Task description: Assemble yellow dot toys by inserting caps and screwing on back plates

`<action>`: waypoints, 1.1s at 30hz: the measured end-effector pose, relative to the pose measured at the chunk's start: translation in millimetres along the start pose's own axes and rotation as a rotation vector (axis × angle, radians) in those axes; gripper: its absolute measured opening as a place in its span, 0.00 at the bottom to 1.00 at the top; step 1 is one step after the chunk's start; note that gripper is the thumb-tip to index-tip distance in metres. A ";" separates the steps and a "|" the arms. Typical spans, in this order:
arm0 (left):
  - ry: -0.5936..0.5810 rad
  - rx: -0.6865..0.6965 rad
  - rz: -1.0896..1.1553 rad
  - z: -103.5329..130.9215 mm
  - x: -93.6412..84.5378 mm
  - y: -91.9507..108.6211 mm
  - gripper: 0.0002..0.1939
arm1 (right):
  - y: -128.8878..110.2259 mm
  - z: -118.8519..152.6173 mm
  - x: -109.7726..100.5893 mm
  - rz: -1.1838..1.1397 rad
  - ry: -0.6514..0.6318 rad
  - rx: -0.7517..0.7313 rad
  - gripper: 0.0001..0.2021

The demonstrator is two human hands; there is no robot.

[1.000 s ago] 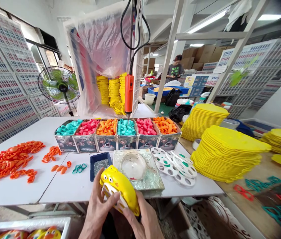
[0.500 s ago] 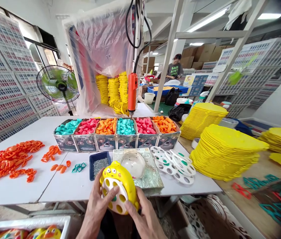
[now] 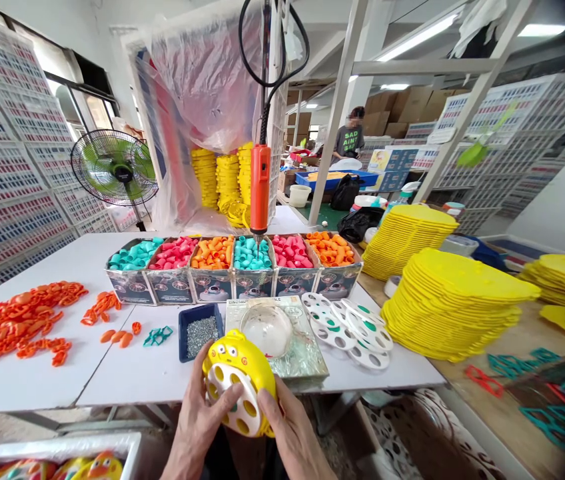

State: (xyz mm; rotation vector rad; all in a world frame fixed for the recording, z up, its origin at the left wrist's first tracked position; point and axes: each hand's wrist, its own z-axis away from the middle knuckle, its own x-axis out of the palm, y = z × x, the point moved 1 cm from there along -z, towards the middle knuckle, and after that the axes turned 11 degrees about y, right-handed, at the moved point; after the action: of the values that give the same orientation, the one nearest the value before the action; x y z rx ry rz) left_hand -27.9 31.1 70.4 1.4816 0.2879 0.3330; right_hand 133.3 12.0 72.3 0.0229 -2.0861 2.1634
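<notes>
A yellow toy animal body with painted eyes is held up before me, just off the table's front edge. Set in its front is a white disc with round holes. My left hand wraps the toy's left side, its thumb lying on the disc. My right hand grips the right side, thumb near the disc's edge. Behind the toy, a clear round dish rests on a flat wrapped box. A blue tray of small screws stands just left of it.
An orange electric screwdriver hangs over a row of boxes with teal, pink and orange pieces. White holed discs lie to the right, beside stacked yellow panels. Orange parts cover the table's left. A person stands far back.
The toy has dropped slightly and tilted in my hands. My right thumb has moved up along the disc's edge. The hanging screwdriver has swung a little to the left.
</notes>
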 end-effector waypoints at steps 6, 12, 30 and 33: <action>-0.038 -0.006 -0.010 -0.4 -1.2 1.1 0.47 | -1.4 -0.4 -4.8 -0.005 -0.041 -0.016 0.28; -0.059 -0.062 0.027 -1.3 -2.8 -3.9 0.45 | -2.3 -0.9 -2.1 -0.130 -0.079 0.082 0.31; -0.041 0.024 0.033 7.1 2.1 20.4 0.52 | -17.2 -0.3 -3.2 -0.265 -0.220 0.152 0.34; -0.030 0.065 -0.037 9.5 2.7 25.0 0.54 | -17.4 1.8 1.8 -0.288 -0.210 0.092 0.34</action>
State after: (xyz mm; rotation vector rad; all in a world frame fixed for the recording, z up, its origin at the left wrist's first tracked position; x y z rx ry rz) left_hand -22.8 24.8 96.1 1.5416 0.3041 0.2731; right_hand 133.2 10.9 89.9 0.5476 -1.9366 2.1527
